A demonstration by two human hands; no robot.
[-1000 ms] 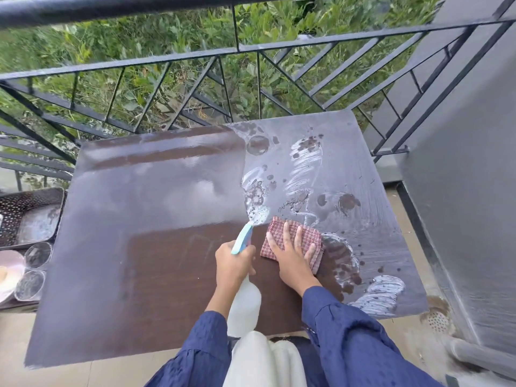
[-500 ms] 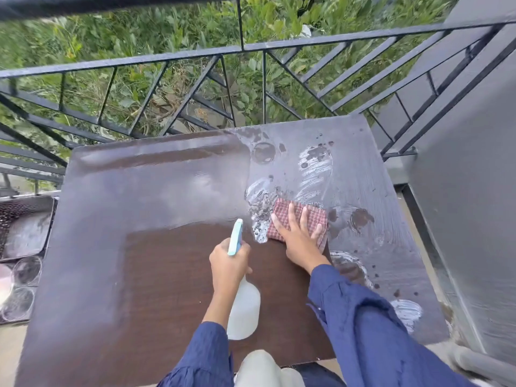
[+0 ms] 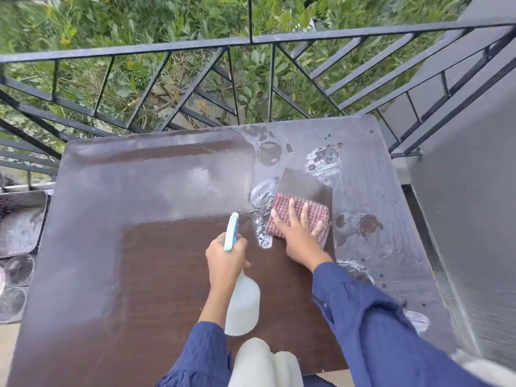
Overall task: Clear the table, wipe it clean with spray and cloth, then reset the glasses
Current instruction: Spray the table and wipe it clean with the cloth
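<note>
A dark brown table (image 3: 145, 261) fills the view, with white foamy smears and droplets across its right half. My right hand (image 3: 300, 233) lies flat with spread fingers on a red checked cloth (image 3: 312, 212), pressing it onto the wet patch. A dry dark streak runs just beyond the cloth. My left hand (image 3: 224, 259) grips the neck of a white spray bottle (image 3: 242, 305) with a light blue nozzle (image 3: 231, 231), held above the table near its middle. Two clear glasses (image 3: 16, 270) stand off the table at the far left edge.
A black metal railing (image 3: 251, 40) runs along the table's far side, with green plants behind it. A grey wall (image 3: 469, 208) stands close on the right. At the left, beside the glasses, sits a metal tray (image 3: 19, 222) on a lower surface.
My right hand has pushed the cloth away from me across the foam, leaving wiped streaks on the table. The left hand keeps the bottle in about the same spot. The camera has leaned forward.
</note>
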